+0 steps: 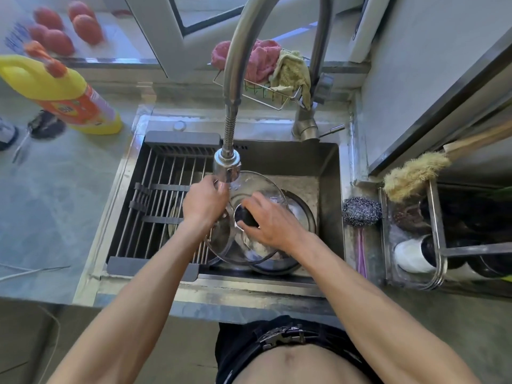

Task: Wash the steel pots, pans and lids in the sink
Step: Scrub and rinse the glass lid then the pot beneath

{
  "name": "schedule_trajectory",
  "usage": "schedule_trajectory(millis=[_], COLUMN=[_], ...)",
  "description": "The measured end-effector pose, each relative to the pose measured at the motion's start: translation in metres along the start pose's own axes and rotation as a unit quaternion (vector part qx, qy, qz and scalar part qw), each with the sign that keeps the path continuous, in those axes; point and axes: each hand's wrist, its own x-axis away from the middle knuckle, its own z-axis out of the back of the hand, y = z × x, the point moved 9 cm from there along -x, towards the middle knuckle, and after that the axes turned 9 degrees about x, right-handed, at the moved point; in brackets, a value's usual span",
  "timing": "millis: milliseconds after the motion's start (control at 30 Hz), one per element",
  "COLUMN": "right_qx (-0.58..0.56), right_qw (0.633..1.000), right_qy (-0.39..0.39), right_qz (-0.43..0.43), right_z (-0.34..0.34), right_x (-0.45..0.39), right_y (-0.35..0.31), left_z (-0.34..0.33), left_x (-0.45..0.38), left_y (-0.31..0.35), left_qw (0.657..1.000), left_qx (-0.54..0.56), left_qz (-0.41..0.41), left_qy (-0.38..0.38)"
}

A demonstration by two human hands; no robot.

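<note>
**Fingers on the knob, lid under the tap**

Fingers [250,202] of the right hand [273,224] curl round the black knob [246,217] of the glass lid [250,217], tilted over a steel pot [300,214] in the sink [329,173]. Left hand [205,202] pinches the rim beside the spray head [227,167]. Wet glass looks slippery and breakable; knob and rim seem the safest holds. Running water is hard to make out, and the pot's inside is hidden.

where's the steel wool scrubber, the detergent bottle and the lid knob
steel wool scrubber [361,211], head view, middle of the ball
detergent bottle [59,87], head view, its yellow body
lid knob [245,217], head view, black top showing under the right hand's fingers
</note>
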Motion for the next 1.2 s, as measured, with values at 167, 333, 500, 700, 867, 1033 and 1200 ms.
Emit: schedule_trajectory(millis=[167,333,500,700,867,1033,1200], right_qx=[-0.002,-0.037,-0.088,-0.124,-0.095,-0.074,-0.075], right_qw=[1.000,0.998,0.989,0.971,0.968,0.968,0.969], right_qy=[0.008,0.017,-0.002,-0.015,-0.039,-0.033,-0.031], right_qz=[0.001,-0.047,-0.118,-0.202,-0.228,-0.239,-0.234], right_z=[0.001,0.000,-0.011,-0.028,-0.024,-0.012,-0.002], right_x=[-0.001,0.009,0.014,0.017,0.023,0.030,0.033], right_y=[0.009,0.031,0.042,0.046,0.060,0.076,0.085], left_z=[-0.007,-0.048,-0.063,-0.036,-0.024,-0.050,-0.063], left_x=[-0.008,0.015,0.046,0.045,0.019,0.002,-0.001], left_y=[0.030,0.024,0.000,-0.003,0.005,0.009,0.012], left_qw=[0.992,0.935,0.928,0.976,0.945,0.867,0.852], left_qx=[-0.079,-0.228,-0.228,0.057,0.325,0.470,0.490], left_qz=[-0.103,-0.257,-0.267,-0.201,0.023,0.122,0.154], left_qy=[-0.007,-0.091,-0.123,-0.053,-0.038,-0.111,-0.101])
